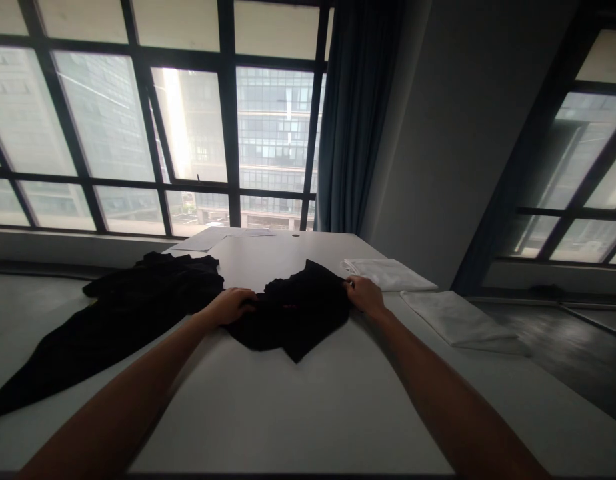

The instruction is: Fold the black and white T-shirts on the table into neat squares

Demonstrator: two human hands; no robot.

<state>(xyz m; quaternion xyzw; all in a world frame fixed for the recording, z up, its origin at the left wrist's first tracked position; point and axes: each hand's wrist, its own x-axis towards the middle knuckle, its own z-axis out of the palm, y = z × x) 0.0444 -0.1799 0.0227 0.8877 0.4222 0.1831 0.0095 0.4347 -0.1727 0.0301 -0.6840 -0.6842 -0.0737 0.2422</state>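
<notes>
A crumpled black cloth lies in the middle of a white table. My left hand is curled on the cloth's left edge, fingers closed on the fabric. My right hand grips the cloth's right edge, fingers pinched on it. Both arms stretch forward from the near edge. A larger black garment lies spread to the left, trailing toward the table's near-left side.
Two folded white cloths lie on the right, one further back and one near the right edge. Sheets of paper lie at the table's far end. Large windows and a dark curtain stand behind.
</notes>
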